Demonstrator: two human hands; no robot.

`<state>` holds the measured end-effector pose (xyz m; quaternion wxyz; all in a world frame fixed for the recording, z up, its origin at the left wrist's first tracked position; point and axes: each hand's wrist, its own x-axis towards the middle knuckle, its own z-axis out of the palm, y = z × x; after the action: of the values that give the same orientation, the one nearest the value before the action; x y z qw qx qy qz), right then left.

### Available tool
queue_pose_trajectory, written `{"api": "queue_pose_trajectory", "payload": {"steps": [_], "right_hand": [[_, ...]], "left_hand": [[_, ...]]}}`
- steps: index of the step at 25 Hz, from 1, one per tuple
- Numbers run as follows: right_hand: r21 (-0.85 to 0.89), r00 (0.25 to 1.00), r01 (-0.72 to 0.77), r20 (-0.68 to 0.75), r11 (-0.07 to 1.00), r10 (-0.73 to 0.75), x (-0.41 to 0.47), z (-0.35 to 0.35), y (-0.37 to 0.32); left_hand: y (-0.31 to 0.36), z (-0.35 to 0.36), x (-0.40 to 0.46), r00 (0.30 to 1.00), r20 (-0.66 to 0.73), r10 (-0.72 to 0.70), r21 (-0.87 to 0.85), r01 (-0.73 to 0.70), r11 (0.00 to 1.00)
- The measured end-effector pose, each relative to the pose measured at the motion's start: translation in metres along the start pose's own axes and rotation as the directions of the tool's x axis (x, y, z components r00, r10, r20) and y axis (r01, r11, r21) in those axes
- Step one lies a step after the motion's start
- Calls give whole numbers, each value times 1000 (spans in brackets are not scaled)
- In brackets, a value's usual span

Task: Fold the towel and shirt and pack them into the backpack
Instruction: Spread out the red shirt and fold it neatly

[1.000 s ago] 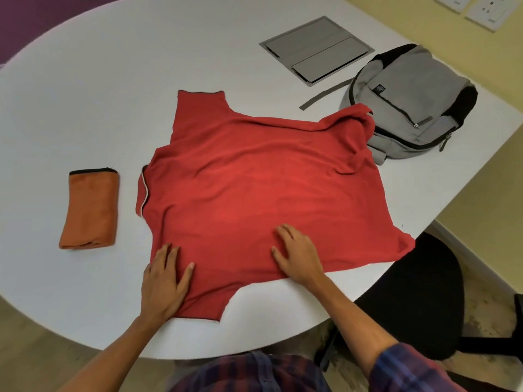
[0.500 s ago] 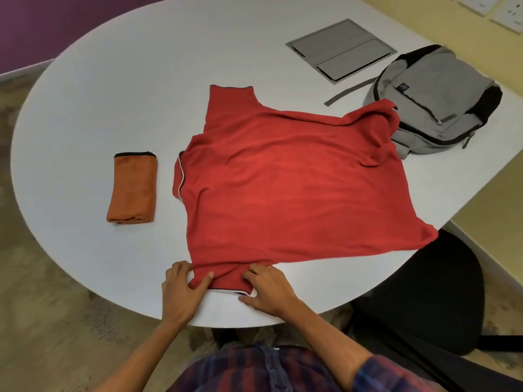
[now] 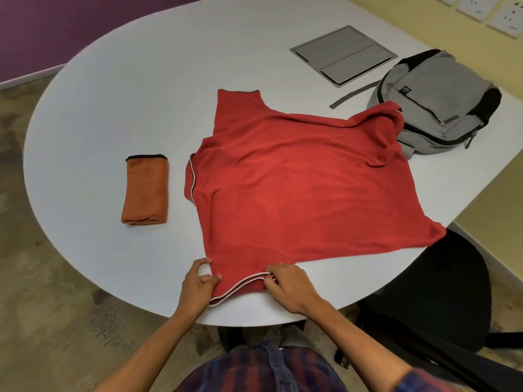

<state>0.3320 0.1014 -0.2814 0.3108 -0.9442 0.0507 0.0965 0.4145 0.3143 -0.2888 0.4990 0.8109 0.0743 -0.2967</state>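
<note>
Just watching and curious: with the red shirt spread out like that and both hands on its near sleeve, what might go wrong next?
1. The red shirt has a far corner draped against the backpack; folding may drag it or leave a crooked bundle.
2. Its right hem hangs at the table edge and could slide off.
3. The backpack looks zipped, so packing the orange towel must wait.

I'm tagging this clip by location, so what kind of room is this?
Probably an office or meeting room: a large white table with a built-in cable hatch, a black office chair beside it, and wall sockets.
</note>
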Motion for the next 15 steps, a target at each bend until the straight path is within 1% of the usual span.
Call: {"api": "queue_pose_trajectory", "payload": {"steps": [2,3,4,6,7,10,13,14,15], "right_hand": [[62,999,-43,34,997,41,3,-9,2],[142,995,-85,66,986,76,5,-13,4],[261,988,-136,101,956,113,10,-17,5],[503,977,-209,146,839,156,24,-28,11],[572,974,-226,150,789,171,33,-34,16],[631,964,-264,153,730,217,69,-54,29],[667,948,-292,110,685,298,109,-63,38],[653,937,-310,86,691,339,118,-62,40],[607,929,-324,57,726,367,123,-58,44]], "left_hand": [[4,-2,-3,1000,19,17,-33,-16,999],[8,-3,-5,1000,15,26,-71,-25,997],[13,-4,-6,1000,2,19,-129,-19,991],[24,-6,0,999,-22,-46,-249,39,968],[30,-7,6,996,-27,-85,-294,74,953],[53,-9,29,990,-18,-143,-403,123,907],[74,-7,58,989,-55,-135,-454,95,886],[75,-6,67,987,-102,-123,-409,71,910],[72,-4,74,981,-168,-101,-300,47,953]]}}
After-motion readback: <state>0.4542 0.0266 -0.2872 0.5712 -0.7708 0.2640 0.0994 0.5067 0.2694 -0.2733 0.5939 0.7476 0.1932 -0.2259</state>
